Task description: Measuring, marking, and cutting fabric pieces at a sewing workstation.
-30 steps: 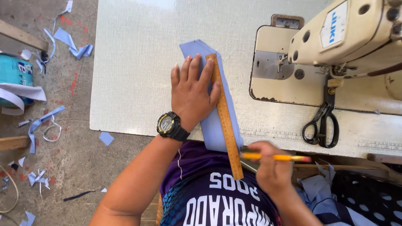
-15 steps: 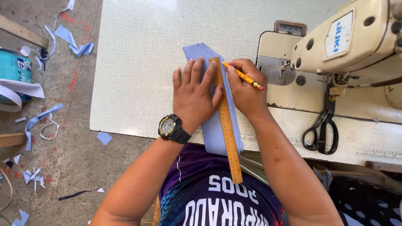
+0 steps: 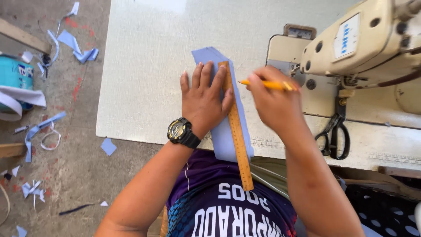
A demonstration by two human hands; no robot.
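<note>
The pale, finely textured tabletop (image 3: 144, 66) carries a cream, glossy-cased sewing machine (image 3: 364, 48) at its right end. A long strip of light blue fabric (image 3: 226, 136), flat and smooth with a slanted cut at its far end, lies lengthwise across the tabletop beside the machine's base and overhangs the near edge toward the person's lap. On the strip's right side rests a straight wooden ruler (image 3: 237, 127), thin, tan and marked with fine graduations; its near end also passes beyond the near edge. The left hand (image 3: 204, 98), with a chunky black wristwatch (image 3: 180, 131) on its wrist, lies palm down on the fabric, fingers spread and extended, the fingertips pointing to the far edge and the thumb side pressing against the ruler's left edge. The right hand (image 3: 274, 98), somewhat blurred, is just right of the ruler, fingers curled closed around a slim yellow pencil (image 3: 265, 84), whose tip points left and sits just beside the ruler's right edge near its far end; whether the tip touches the fabric cannot be told. Black-handled scissors (image 3: 335, 134) lie closed on the tabletop near the near edge, below the machine head.
</note>
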